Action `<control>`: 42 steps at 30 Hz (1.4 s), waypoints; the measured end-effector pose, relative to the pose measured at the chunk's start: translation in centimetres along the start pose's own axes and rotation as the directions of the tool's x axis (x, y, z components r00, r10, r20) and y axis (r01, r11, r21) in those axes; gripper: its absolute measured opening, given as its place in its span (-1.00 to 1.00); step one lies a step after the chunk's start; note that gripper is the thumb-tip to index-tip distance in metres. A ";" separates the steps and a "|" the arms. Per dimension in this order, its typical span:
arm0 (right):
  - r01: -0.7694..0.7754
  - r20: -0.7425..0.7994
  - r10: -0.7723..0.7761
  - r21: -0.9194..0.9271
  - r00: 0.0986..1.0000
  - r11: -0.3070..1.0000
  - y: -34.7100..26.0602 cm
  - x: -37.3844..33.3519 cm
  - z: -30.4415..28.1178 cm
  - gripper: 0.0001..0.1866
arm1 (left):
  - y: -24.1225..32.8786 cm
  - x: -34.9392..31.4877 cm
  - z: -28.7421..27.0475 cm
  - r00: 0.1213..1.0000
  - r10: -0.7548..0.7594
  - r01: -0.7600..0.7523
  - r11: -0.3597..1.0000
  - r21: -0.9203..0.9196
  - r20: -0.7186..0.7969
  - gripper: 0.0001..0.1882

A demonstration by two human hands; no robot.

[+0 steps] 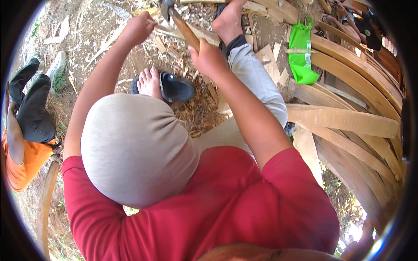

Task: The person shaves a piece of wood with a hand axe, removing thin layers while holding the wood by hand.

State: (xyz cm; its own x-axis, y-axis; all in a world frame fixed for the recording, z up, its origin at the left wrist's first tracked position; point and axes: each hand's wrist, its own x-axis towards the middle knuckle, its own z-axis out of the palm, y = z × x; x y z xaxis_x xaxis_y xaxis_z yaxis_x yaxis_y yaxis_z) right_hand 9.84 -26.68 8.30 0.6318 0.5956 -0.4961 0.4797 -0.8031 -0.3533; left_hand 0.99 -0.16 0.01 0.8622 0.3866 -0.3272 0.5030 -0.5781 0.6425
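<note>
Both my arms reach forward over the ground. My right hand (210,57) is closed round the wooden handle of a hammer-like tool (185,29), whose grey metal head lies close to the upper edge of the picture. Ahead and to the left, my left hand (138,30) has its fingers drawn together in a pinch; what they hold, if anything, is too small to tell. A pale strip of wood (202,35) lies on the ground between the hands. Below it are my bare foot (150,82) and a dark clog (177,87).
Wood chips and offcuts litter the soil. Long curved timbers (344,119) are piled at the right, with a green bag (301,56) at their near end. A person in orange (30,161) is at the left; another in dark clothing (368,32) is at the far right.
</note>
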 end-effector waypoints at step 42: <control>-0.052 0.142 0.066 -0.099 0.988 0.994 0.3 0.7 -0.1 -0.50 | -1.9 -0.1 0.6 1.000 0.003 -0.003 1.000 -0.001 -0.009 -0.68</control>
State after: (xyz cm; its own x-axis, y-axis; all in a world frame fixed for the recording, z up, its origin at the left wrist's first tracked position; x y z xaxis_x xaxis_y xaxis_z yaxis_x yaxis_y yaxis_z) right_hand 10.53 -26.53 7.92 0.5692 0.5332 -0.6258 0.5040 -0.8277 -0.2468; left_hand -0.02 0.47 -1.61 0.8632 0.3912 -0.3193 0.5005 -0.5786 0.6440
